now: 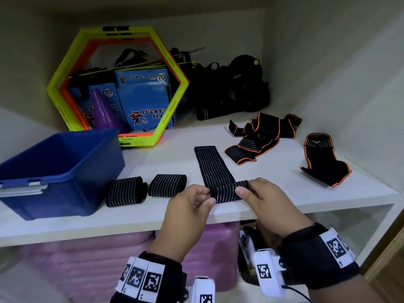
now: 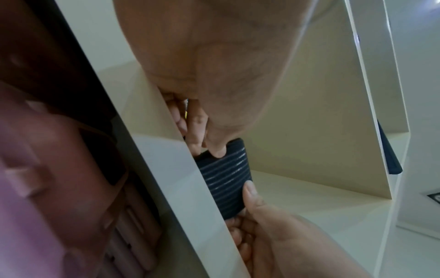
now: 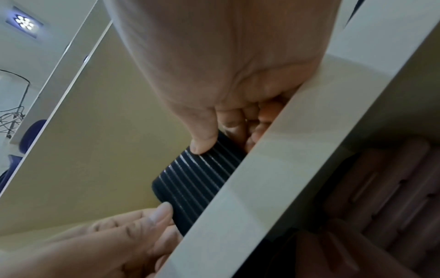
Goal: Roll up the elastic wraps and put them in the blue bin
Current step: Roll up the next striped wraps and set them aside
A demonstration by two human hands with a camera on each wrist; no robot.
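Observation:
A black elastic wrap with thin white stripes (image 1: 211, 166) lies flat on the white shelf (image 1: 284, 193), its near end rolled into a short cylinder (image 1: 227, 192). My left hand (image 1: 196, 199) pinches the roll's left end between thumb and fingers, and my right hand (image 1: 251, 189) pinches its right end. The wrist views show the same roll (image 2: 225, 178) (image 3: 197, 180) at the shelf's front edge with a thumb on each end. Two finished rolls (image 1: 125, 191) (image 1: 167, 185) lie to the left. The open blue bin (image 1: 65, 169) stands at the far left.
Black wraps with orange trim (image 1: 260, 137) (image 1: 321, 158) lie at the right. At the back stand yellow and orange hexagon rings (image 1: 166, 60), blue boxes (image 1: 146, 99), a purple cone (image 1: 103, 112) and black gear (image 1: 236, 90). Pink items (image 1: 87, 259) fill the shelf below.

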